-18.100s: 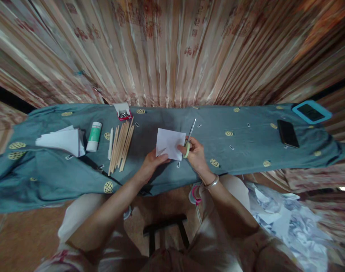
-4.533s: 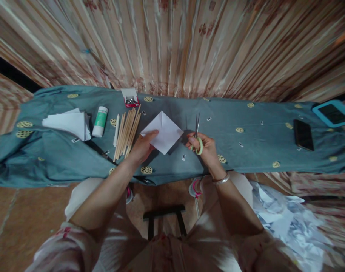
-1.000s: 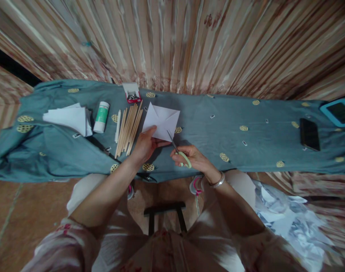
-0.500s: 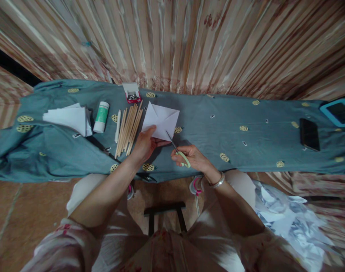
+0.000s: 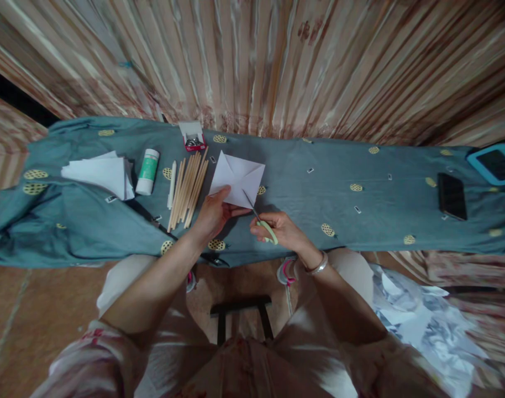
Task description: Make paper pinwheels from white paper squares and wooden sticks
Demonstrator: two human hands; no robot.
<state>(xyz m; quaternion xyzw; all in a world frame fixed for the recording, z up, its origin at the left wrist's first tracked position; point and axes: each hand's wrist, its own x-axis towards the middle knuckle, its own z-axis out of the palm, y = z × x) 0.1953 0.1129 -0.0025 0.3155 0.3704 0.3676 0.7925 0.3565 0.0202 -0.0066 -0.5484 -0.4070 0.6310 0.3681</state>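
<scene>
A square white sheet of paper (image 5: 240, 176) with diagonal lines is held up over the cloth. My left hand (image 5: 215, 213) pinches its lower left part, thumb on top and fingers underneath. My right hand (image 5: 279, 228) grips a pair of scissors (image 5: 267, 231) with light green handles. Their blade lies at the paper's lower right corner and points toward its middle. Just left of the paper lie several thin wooden sticks (image 5: 188, 190), with a white candle-like stick (image 5: 172, 185) alongside them.
On the blue-green cloth (image 5: 310, 193) stand a small open red-and-white box (image 5: 193, 138) of metal bits, a green-and-white glue stick (image 5: 147, 172) and stacked paper (image 5: 97, 172). A phone (image 5: 452, 196) and a blue-framed device (image 5: 496, 164) lie far right. A bag of paper scraps (image 5: 422, 320) sits below.
The paper has shifted very slightly to the right and down with my left hand. The scissors stay at its lower right corner, and my right hand has hardly moved.
</scene>
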